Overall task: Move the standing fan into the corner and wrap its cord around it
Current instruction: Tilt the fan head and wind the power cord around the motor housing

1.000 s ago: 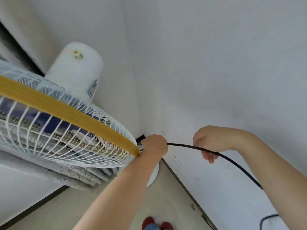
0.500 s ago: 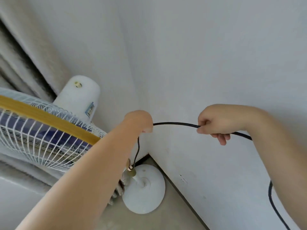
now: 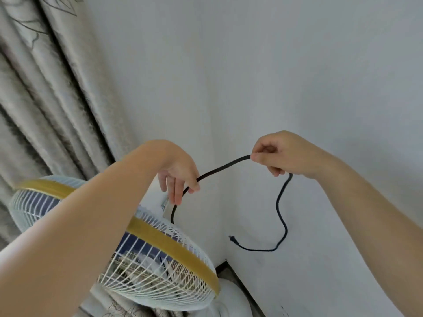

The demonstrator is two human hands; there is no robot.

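The white standing fan (image 3: 160, 268) with a gold band around its cage and blue blades stands in the corner below me. Its round base (image 3: 231, 298) peeks out under the cage. A black cord (image 3: 223, 167) runs from behind the fan head up through my left hand (image 3: 179, 177), which pinches it, and across to my right hand (image 3: 278, 154), which grips it too. Past my right hand the cord hangs loose in a curve, and its plug (image 3: 233, 239) dangles free against the wall.
White walls meet in the corner just behind the fan. A grey patterned curtain (image 3: 45, 99) hangs along the left, touching the fan's side. A dark skirting strip (image 3: 242, 284) runs along the floor by the base.
Both hands have risen with the cord, and my view has tilted up. The cord's free end with its plug has come up off the floor and now hangs below my right hand.
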